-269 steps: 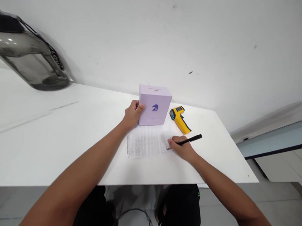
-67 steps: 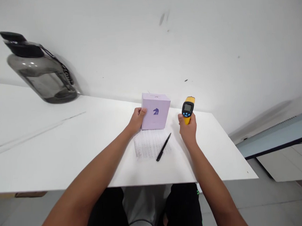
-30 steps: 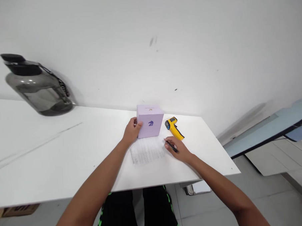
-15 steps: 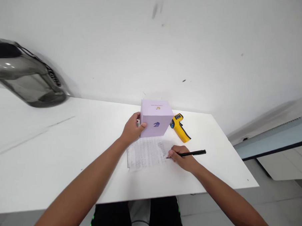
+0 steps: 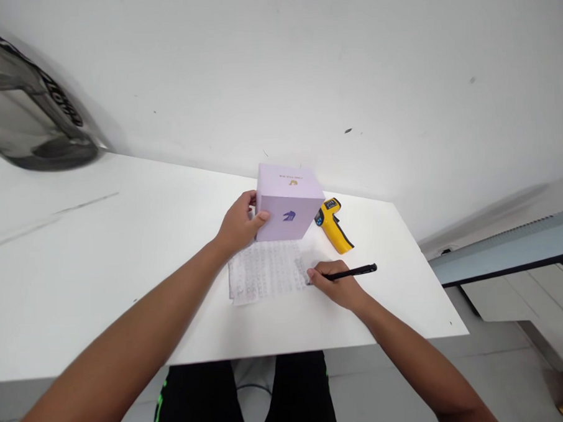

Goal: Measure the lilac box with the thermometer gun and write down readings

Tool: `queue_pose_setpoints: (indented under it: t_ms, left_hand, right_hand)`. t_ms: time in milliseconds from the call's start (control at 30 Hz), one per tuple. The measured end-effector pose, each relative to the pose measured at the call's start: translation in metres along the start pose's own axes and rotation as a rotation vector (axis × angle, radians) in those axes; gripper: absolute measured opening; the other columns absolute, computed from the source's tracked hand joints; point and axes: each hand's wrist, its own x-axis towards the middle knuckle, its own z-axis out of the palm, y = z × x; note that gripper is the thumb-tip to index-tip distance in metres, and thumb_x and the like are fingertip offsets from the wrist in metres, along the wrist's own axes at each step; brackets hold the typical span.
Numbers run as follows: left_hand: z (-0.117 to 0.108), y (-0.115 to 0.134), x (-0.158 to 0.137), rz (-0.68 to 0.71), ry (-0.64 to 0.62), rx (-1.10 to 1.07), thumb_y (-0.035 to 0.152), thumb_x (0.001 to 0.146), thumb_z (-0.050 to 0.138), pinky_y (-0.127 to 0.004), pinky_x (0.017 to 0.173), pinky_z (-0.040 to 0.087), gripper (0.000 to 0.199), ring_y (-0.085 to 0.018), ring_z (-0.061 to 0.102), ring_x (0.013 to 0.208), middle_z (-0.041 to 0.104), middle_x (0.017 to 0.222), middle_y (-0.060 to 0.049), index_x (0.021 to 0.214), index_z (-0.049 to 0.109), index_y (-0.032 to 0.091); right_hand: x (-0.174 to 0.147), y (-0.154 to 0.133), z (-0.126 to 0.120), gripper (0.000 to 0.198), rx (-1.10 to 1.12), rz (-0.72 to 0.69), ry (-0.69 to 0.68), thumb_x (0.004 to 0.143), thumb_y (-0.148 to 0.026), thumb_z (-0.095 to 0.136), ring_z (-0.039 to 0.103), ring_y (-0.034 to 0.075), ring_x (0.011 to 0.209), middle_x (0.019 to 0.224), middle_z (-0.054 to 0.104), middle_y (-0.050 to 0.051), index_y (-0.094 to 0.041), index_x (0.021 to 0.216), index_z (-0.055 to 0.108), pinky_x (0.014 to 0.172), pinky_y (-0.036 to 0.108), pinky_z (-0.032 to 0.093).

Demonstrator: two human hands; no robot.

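A lilac box [image 5: 289, 204] with a gold mark on top and a dark blue emblem on its front stands at the far edge of a sheet of paper. My left hand [image 5: 240, 224] grips the box by its left side, thumb on the front face. Rows of writing cover the paper [image 5: 263, 275], which looks thin and lies on the white table. In my right hand [image 5: 334, 282] is a black pen [image 5: 354, 272], its tip down at the paper's right part. A yellow infrared thermometer [image 5: 334, 226] lies just right of the box.
A grey see-through water bottle [image 5: 30, 116] stands at the far left against the white wall [image 5: 266, 68]. The white table [image 5: 168, 191] ends at the right before a pale blue panel [image 5: 507, 248]. My legs are below the front edge.
The view has shifted, so the table and everything on it sit slightly higher and further left. Both hands keep their holds on the box and the pen.
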Motion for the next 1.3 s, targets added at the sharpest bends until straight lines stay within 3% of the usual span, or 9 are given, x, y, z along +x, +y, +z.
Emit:
queue_pose_setpoints:
  t_ms: [167, 467, 800, 1100, 1300]
  left_hand:
    - [0.0001, 0.0038, 0.0002, -0.024, -0.008, 0.005, 0.126, 0.068, 0.045, -0.064, 0.109, 0.064, 0.125, -0.043, 0.081, 0.123, 0.084, 0.138, -0.021, 0.134, 0.069, 0.023]
    - [0.0008, 0.0034, 0.0006, -0.017, -0.005, 0.004, 0.126, 0.069, 0.044, -0.065, 0.109, 0.063, 0.124, -0.043, 0.081, 0.123, 0.084, 0.139, -0.021, 0.134, 0.069, 0.023]
    - [0.0001, 0.0052, 0.0003, -0.025, -0.013, 0.014, 0.121, 0.077, 0.047, -0.055, 0.096, 0.065, 0.116, -0.037, 0.079, 0.109, 0.082, 0.126, -0.017, 0.133, 0.069, 0.022]
    - [0.0007, 0.0053, 0.0003, -0.034, -0.008, 0.018, 0.122, 0.074, 0.044, -0.054, 0.092, 0.063, 0.118, -0.037, 0.078, 0.108, 0.082, 0.129, -0.018, 0.134, 0.069, 0.023]
    - [0.0009, 0.007, -0.0003, -0.041, -0.017, 0.007, 0.119, 0.077, 0.049, -0.056, 0.094, 0.065, 0.115, -0.038, 0.079, 0.111, 0.083, 0.131, -0.018, 0.135, 0.069, 0.023]
  right_hand:
    - [0.0007, 0.0002, -0.0027, 0.064, -0.004, -0.003, -0.071, 0.105, -0.068, 0.071, 0.045, 0.015, 0.059, 0.061, 0.054, 0.0, -0.025, 0.061, 0.052, 0.056, 0.032, 0.038]
    - [0.0013, -0.001, -0.0035, 0.066, -0.048, 0.019, 0.009, 0.105, -0.074, 0.069, 0.05, 0.017, 0.061, 0.062, 0.055, 0.001, -0.025, 0.063, 0.054, 0.058, 0.033, 0.044]
    - [0.0015, -0.003, -0.0047, 0.069, -0.02, 0.014, -0.051, 0.103, -0.077, 0.069, 0.045, 0.015, 0.059, 0.06, 0.05, -0.001, -0.026, 0.061, 0.051, 0.057, 0.033, 0.042]
    - [0.001, -0.0051, -0.0036, 0.072, -0.051, 0.012, 0.03, 0.104, -0.082, 0.066, 0.043, 0.015, 0.059, 0.059, 0.05, 0.0, -0.026, 0.062, 0.054, 0.056, 0.033, 0.041]
    - [0.0005, -0.0057, -0.0029, 0.073, -0.06, -0.006, 0.044, 0.105, -0.082, 0.064, 0.041, 0.015, 0.057, 0.059, 0.046, -0.001, -0.027, 0.06, 0.047, 0.056, 0.033, 0.041]
